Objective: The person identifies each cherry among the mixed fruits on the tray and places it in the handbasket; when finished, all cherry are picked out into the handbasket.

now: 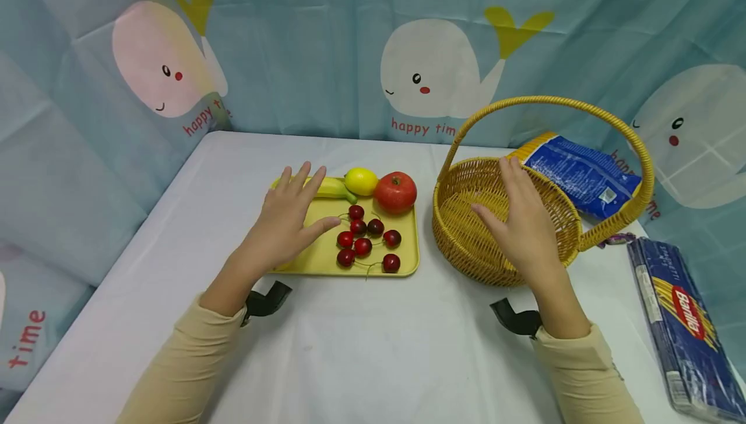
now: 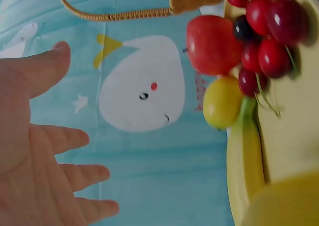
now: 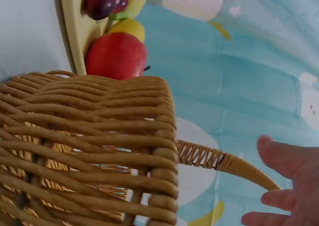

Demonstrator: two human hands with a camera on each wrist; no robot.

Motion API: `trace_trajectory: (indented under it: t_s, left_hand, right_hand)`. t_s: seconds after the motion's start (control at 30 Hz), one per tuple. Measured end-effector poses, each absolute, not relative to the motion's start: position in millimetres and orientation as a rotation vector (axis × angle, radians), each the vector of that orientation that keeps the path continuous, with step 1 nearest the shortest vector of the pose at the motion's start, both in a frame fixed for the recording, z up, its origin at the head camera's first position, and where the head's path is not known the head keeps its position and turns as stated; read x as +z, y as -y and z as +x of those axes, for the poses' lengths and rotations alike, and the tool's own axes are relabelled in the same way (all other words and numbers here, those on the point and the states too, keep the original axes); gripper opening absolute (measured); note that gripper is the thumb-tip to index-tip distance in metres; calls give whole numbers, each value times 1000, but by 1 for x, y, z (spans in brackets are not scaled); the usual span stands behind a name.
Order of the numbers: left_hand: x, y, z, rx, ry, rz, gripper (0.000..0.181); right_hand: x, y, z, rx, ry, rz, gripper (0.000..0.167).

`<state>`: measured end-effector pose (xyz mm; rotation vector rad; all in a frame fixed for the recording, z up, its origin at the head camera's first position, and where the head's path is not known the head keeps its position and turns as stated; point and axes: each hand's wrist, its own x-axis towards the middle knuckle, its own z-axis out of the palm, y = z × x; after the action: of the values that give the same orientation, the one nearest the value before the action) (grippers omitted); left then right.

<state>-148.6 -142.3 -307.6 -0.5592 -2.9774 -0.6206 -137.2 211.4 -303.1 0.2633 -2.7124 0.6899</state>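
Note:
My left hand, fingers spread, hovers over the left part of a yellow tray and holds nothing. On the tray lie several dark red cherries with stems, a red apple, a lemon and a banana, partly hidden by my left hand in the head view. My right hand is held with straight fingers and thumb apart above a wicker basket with a tall arched handle. Nothing is between its fingers. A blurred yellow shape fills the lower corner of the left wrist view.
Behind the basket lies a blue and yellow bag. A blue spaghetti pack lies along the table's right side, near a small purple wrapper. A white cloth covers the table, and a whale-print curtain hangs behind.

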Motion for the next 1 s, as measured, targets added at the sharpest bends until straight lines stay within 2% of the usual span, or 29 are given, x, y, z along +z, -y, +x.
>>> trace_trajectory:
  t_s: [0.3, 0.6, 0.83, 1.0]
  left_hand:
    - [-311, 187, -150, -980, 2921, -526, 74]
    - [-337, 230, -155, -1177, 2838, -373, 63]
    - [-361, 251, -168, -1210, 2839, -230, 52]
    - [-383, 267, -176, -1209, 2936, -99, 53]
  right_hand:
    - [-315, -200, -132, 1108, 2404, 252, 59]
    - [-333, -162, -122, 1314, 2120, 454, 43]
    - [-354, -135, -112, 1467, 2172, 583, 38]
    - [-364, -120, -108, 1522, 2362, 588, 33]
